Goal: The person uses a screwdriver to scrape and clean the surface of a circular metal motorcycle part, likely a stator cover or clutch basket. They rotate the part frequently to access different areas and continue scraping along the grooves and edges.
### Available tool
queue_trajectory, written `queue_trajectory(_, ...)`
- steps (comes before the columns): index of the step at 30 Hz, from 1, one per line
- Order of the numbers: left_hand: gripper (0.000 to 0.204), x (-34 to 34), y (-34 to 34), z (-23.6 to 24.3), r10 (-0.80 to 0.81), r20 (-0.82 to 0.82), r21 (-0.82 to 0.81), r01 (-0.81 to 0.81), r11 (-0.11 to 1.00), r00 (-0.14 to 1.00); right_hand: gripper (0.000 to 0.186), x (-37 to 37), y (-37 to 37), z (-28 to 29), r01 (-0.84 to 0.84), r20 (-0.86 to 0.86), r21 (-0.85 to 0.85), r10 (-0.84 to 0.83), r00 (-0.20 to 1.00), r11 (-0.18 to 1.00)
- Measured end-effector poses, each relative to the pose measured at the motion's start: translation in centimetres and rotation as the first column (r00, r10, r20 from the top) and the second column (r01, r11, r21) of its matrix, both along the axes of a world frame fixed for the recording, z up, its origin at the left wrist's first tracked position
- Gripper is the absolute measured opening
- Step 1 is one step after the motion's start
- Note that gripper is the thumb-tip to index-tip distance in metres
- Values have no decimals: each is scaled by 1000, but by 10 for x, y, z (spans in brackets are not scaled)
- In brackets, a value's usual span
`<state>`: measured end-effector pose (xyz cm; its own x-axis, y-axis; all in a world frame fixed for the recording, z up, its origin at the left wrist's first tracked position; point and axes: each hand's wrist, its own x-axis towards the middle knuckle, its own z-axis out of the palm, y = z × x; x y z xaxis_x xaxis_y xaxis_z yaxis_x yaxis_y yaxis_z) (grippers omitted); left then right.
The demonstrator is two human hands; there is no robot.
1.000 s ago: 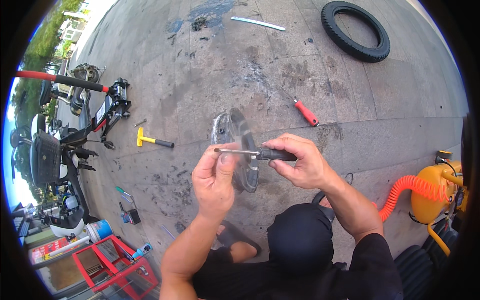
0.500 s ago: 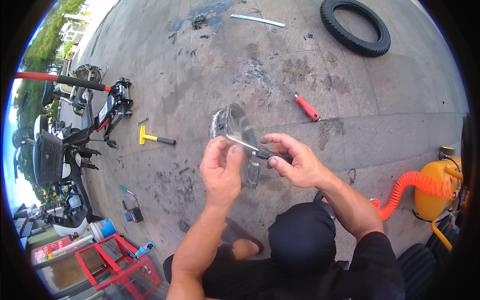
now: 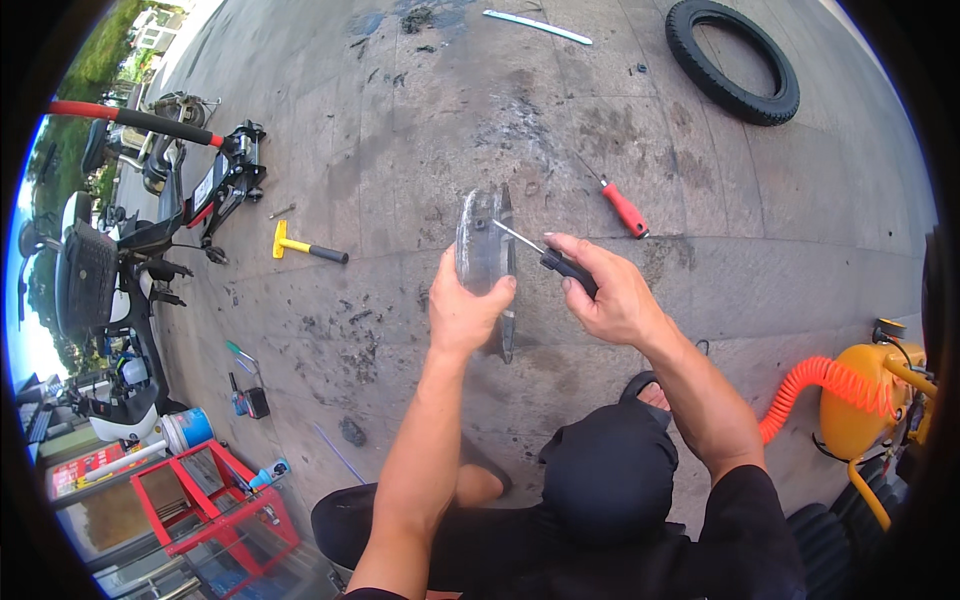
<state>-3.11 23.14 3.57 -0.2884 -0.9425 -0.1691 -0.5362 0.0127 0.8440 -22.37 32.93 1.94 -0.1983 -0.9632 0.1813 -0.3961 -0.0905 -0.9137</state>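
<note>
Looks like dull, scuffed metal on the wheel rim (image 3: 484,250). Gleams as smooth metal along the screwdriver shaft (image 3: 520,236), then turns to matt black plastic at its handle (image 3: 572,273). Seems matt, ridged rubber on the tyre (image 3: 768,110), glossy orange plastic on the hose (image 3: 822,374), shiny yellow paint on the tank (image 3: 848,425) and smooth cloth on the cap (image 3: 610,480). Reads as rough, stained stone on the paving (image 3: 400,180).
</note>
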Motion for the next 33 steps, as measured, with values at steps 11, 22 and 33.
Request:
queue_trajectory(11, 45, 24, -11, -4, -72, -96, 102, 82, 991, 993, 55, 12, -17, -12, -164, -88, 79, 171, 981, 983)
queue_trajectory(22, 45, 42, -19, -3, -88, -243, 189, 136, 973, 966, 47, 35, -46, -41, -9, -62, -43, 6, 998, 999)
queue_trajectory(33, 42, 36, -16, 2, -19, -295, 278, 105, 955, 955, 42, 57, -47, -67, -3, 80, -102, 11, 997, 995)
